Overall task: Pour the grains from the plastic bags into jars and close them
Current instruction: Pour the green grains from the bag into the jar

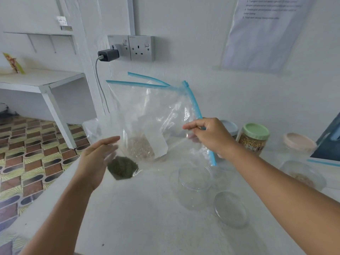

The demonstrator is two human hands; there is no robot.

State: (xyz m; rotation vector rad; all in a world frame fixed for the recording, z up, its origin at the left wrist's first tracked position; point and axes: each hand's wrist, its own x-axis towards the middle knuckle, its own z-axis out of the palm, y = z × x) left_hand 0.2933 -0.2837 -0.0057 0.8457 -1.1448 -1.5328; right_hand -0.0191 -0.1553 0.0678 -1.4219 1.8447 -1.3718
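My right hand (211, 137) pinches the blue zip edge of a clear plastic bag (152, 111) and holds it up over the white table (139, 218). The bag's mouth is open and pale grains (139, 147) sit in its lower corner. My left hand (97, 159) is open with straight fingers, next to the bag's lower left side. A second clear bag with dark green grains (122, 169) lies on the table under it. An open empty clear jar (195, 183) stands below my right hand, and its clear lid (230, 208) lies beside it.
Closed jars stand at the back right: a green-lidded jar (254, 138) of yellow grains, a pink-lidded jar (299, 144), a blue-grey lid (229, 127) behind my hand. Another clear jar (301, 174) with pale grains sits at right. A wall socket (131, 47) with a charger is behind.
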